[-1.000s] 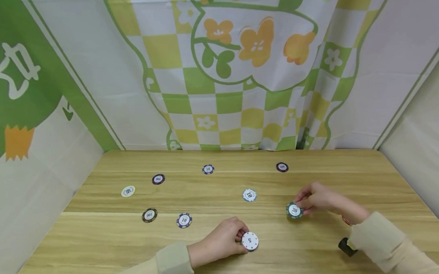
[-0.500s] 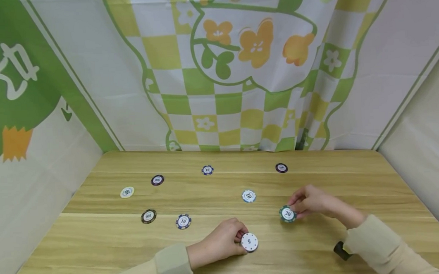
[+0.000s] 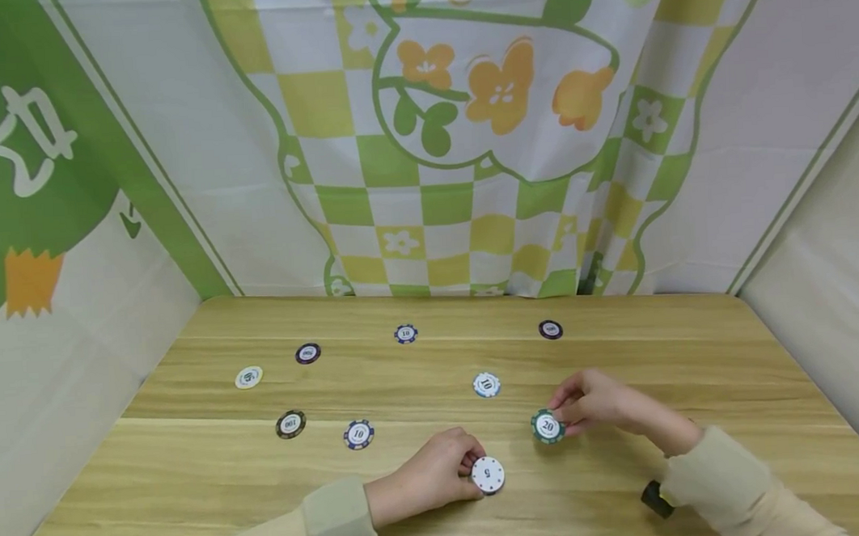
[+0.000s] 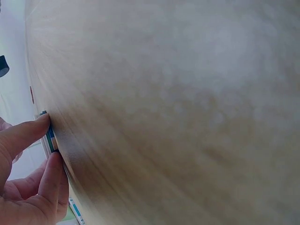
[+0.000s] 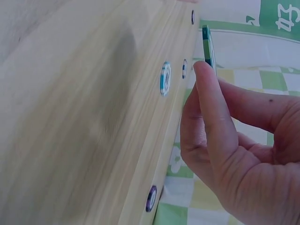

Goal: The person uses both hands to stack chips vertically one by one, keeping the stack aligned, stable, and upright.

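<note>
In the head view my left hand (image 3: 433, 470) grips a short stack of poker chips by its edge, low over or on the table. On top lies a white poker chip (image 3: 487, 475) marked 5. The left wrist view shows the stack's blue and green edge (image 4: 50, 138) between thumb and fingers; how many chips it has, I cannot tell. To the right, my right hand (image 3: 600, 401) pinches a green poker chip (image 3: 548, 428) marked 20. This green chip (image 5: 208, 44) is held above the table in the right wrist view, apart from the stack.
Several poker chips lie flat and spread out on the wooden table (image 3: 192, 475): a light blue one (image 3: 487, 385), blue ones (image 3: 359, 434), a black one (image 3: 291, 424), a yellow-rimmed one (image 3: 249, 377) and purple ones (image 3: 550, 329). A patterned curtain (image 3: 449, 218) hangs behind.
My right hand has carried the green poker chip leftward and slightly nearer, closer to the stack. The left hand has stayed in place with its poker chips.
</note>
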Demonstrator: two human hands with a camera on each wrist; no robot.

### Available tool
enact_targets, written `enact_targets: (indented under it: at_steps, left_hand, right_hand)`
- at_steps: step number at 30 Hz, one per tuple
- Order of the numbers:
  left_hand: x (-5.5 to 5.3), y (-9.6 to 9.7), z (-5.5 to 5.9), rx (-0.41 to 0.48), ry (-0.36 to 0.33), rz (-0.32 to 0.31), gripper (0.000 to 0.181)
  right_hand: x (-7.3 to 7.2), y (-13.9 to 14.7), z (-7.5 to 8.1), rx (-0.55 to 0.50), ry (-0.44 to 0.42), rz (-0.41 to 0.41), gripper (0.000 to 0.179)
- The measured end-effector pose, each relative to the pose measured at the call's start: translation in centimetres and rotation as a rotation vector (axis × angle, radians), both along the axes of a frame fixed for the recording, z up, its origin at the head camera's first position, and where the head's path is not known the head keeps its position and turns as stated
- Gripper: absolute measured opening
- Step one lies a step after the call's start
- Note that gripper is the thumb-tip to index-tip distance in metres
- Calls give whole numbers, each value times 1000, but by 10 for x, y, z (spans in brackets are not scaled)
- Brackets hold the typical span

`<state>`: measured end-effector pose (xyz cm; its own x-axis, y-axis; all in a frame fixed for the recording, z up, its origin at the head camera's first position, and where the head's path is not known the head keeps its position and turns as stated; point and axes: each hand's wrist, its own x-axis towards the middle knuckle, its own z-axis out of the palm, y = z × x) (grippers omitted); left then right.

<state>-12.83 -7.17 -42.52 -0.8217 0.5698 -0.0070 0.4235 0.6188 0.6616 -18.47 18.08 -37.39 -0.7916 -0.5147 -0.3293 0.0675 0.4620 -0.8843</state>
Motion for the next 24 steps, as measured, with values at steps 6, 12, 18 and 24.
enact_targets:
  at_steps: [6, 12, 18, 24]
  left_hand:
    - [0, 0, 0, -6, -20, 6, 34]
    - [0, 0, 2, 3, -18, 1, 35]
    - [0, 0, 2, 4, -22, 5, 34]
    - [-1, 0, 2, 11, -29, -2, 34]
  right_hand:
    - [2, -8, -3, -5, -5, 6, 16]
    - [4, -15, -7, -16, -11, 5, 16]
    - [8, -24, -9, -5, -15, 2, 15]
    - [12, -33, -12, -21, -42, -27, 15]
